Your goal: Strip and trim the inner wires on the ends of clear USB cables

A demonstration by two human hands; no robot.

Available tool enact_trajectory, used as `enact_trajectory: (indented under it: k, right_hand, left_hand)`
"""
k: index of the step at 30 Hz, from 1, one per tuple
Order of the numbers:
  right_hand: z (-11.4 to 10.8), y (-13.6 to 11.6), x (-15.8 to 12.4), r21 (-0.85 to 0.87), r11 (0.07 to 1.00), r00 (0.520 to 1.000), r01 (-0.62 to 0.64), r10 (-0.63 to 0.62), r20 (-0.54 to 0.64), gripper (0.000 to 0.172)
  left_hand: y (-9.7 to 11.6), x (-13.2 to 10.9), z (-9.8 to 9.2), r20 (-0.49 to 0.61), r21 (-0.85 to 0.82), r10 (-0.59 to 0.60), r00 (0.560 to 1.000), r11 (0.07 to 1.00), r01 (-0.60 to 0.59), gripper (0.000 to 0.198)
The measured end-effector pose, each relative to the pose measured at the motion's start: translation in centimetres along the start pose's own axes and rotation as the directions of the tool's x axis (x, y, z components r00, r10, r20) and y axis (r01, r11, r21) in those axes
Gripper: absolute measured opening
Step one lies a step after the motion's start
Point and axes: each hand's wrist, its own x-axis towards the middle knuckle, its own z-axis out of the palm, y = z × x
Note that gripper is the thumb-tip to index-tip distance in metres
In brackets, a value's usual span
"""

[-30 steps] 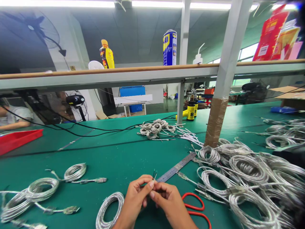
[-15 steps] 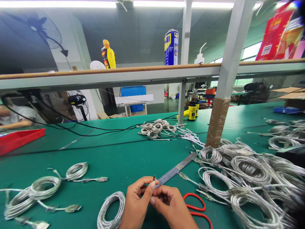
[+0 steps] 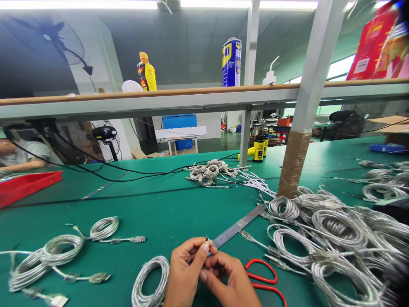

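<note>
A wide green table (image 3: 153, 204) fills most of the view. A long shelf (image 3: 159, 100) runs across above it, held up by a white post (image 3: 306, 98) with brown tape (image 3: 292, 164) wrapped around its foot. On the shelf stand a blue spray can (image 3: 231, 62) and a yellow bottle (image 3: 147, 72). On the right side of the table lies a big heap of shiny silver cable coils (image 3: 335, 238), all piled on each other. A smaller heap of coils (image 3: 211, 170) sits far back near the middle, close to a yellow tool (image 3: 257, 149). A red tray (image 3: 25, 185) rests at the far left edge, and another person's arm (image 3: 22, 164) shows behind it. Two loose coils (image 3: 60, 249) lie on the left with their plugs sticking out. One more coil (image 3: 150, 281) lies just beside the left hand (image 3: 185, 273). A steel ruler (image 3: 239, 226) lies slanted in front of the hands, and red scissors (image 3: 263, 279) lie flat just beside the right hand (image 3: 230, 281). Both hands are low in the middle, close together and touching. The left hand pinches a thin cable end (image 3: 206, 239) between thumb and first finger, so its tiny dark tip pokes up above the fingers. The right hand's fingers are curled tight on the same cable end, just under the left thumb. The cable end is held up off the table, near the low end of the ruler.
</note>
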Motion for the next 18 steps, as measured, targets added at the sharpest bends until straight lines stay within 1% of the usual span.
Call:
enact_trajectory:
  k: [4, 9, 13, 18]
  right_hand:
    - [0.01, 0.01, 0.04, 0.080, 0.997, 0.999, -0.010, 0.008, 0.034, 0.021]
    - [0.00, -0.08, 0.11, 0.141, 0.990, 0.999, -0.025, 0.020, 0.040, 0.022]
    - [-0.04, -0.14, 0.17, 0.170, 0.985, 0.998, -0.033, 0.024, 0.052, 0.024]
    - [0.11, 0.09, 0.34, 0.202, 0.977, 0.996, -0.061, 0.047, 0.074, 0.032]
  left_hand:
    - [-0.12, 0.13, 0.07, 0.003, -0.089, -0.038, 0.999, 0.995, 0.038, 0.020]
    - [-0.09, 0.05, 0.15, 0.019, -0.155, -0.085, 0.996, 0.984, 0.087, 0.019]
    - [0.19, -0.12, 0.23, 0.005, -0.137, -0.074, 0.997, 0.988, 0.074, 0.019]
    - [0.56, -0.36, 0.39, -0.010, -0.086, -0.046, 0.999, 0.995, 0.044, 0.017]
